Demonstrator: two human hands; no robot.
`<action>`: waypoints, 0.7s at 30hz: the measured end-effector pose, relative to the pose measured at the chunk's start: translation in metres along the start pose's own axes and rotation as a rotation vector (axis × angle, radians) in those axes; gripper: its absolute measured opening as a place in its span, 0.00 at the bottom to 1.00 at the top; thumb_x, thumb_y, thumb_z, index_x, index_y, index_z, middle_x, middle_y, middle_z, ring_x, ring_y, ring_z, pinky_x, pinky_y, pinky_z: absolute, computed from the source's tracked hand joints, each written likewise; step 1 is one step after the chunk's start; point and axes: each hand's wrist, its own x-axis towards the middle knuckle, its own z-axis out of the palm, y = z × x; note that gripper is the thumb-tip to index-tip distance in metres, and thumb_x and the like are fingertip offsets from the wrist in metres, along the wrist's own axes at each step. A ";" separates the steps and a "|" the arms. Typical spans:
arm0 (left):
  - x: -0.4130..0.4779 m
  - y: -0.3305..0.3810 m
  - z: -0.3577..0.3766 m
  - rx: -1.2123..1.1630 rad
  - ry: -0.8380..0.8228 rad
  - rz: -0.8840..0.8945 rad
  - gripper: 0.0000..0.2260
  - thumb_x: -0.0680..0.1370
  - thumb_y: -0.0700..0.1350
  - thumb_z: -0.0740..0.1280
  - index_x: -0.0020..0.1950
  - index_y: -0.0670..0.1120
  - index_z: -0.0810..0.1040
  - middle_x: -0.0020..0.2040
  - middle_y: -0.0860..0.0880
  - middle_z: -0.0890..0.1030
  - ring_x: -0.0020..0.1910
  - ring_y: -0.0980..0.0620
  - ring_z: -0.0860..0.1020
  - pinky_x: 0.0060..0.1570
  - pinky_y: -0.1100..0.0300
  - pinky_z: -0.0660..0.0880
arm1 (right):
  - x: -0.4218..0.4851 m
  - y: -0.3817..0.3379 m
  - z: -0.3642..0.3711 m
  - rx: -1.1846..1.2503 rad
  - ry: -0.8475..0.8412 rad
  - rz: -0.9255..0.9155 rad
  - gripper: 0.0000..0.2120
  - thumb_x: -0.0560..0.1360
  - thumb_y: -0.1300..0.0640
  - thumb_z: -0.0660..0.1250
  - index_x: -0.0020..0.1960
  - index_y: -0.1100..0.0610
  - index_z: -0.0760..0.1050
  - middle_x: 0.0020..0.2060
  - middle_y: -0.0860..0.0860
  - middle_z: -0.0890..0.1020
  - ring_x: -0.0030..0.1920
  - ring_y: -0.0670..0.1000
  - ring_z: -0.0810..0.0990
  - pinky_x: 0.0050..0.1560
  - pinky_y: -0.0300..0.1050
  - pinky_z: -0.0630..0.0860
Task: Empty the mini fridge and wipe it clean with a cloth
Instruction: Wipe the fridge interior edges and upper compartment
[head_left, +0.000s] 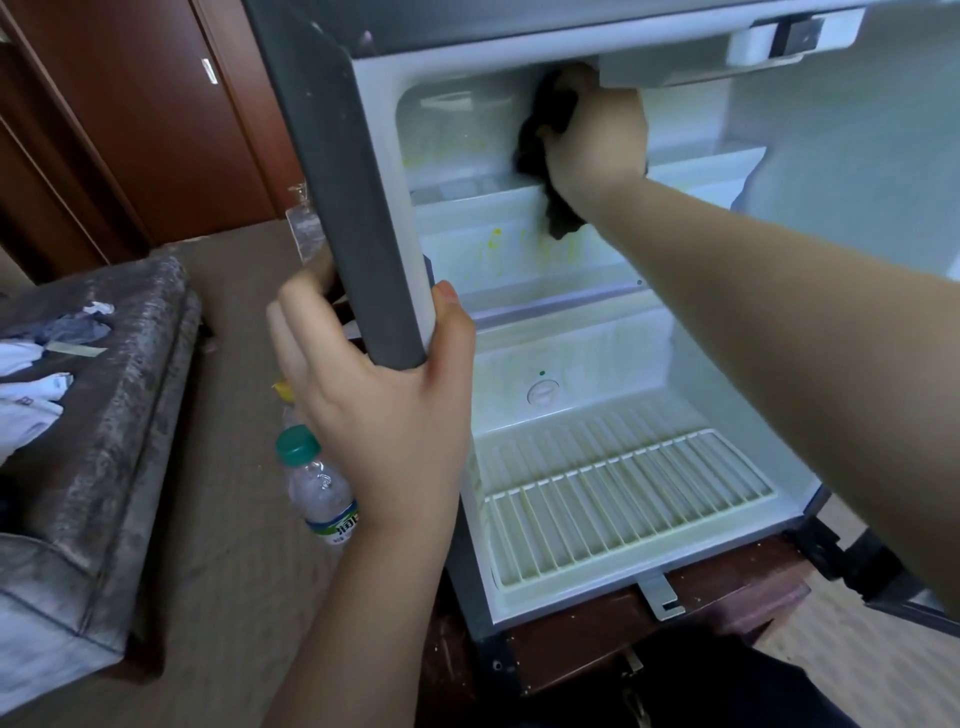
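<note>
Nearest: mini fridge (337, 182) stands open on a dark wooden surface (727, 587). White wire rack (623, 509) lies on the fridge floor. Left hand (374, 410) grips the fridge's left front edge, fingers outside, thumb on the inner rim. Just left of it, on the carpet, a green-capped water bottle (317, 488). Mid-depth: yellow-green stains (493, 239) on the inner ledge. Far: right hand (597, 140) clutches a dark cloth (545, 119) against the upper back wall, below the freezer box.
</note>
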 end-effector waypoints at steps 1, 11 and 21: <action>0.000 0.000 0.000 0.003 0.002 0.005 0.18 0.70 0.47 0.70 0.55 0.38 0.73 0.50 0.48 0.73 0.45 0.73 0.69 0.45 0.79 0.61 | -0.005 -0.010 0.005 0.036 0.027 -0.020 0.13 0.76 0.58 0.61 0.59 0.54 0.76 0.56 0.54 0.80 0.54 0.51 0.78 0.53 0.45 0.70; -0.001 -0.002 0.001 0.017 0.012 0.047 0.18 0.70 0.46 0.70 0.55 0.38 0.74 0.49 0.49 0.72 0.46 0.73 0.68 0.46 0.79 0.61 | -0.028 -0.067 0.041 0.159 -0.164 -0.439 0.17 0.74 0.60 0.61 0.59 0.52 0.80 0.59 0.53 0.79 0.64 0.53 0.72 0.51 0.36 0.66; 0.000 -0.001 0.000 0.020 0.007 0.009 0.17 0.71 0.48 0.69 0.54 0.39 0.73 0.49 0.49 0.73 0.45 0.68 0.69 0.46 0.77 0.62 | -0.025 -0.080 0.045 -0.034 -0.073 -0.261 0.13 0.75 0.62 0.59 0.56 0.53 0.76 0.55 0.52 0.78 0.48 0.55 0.79 0.41 0.46 0.72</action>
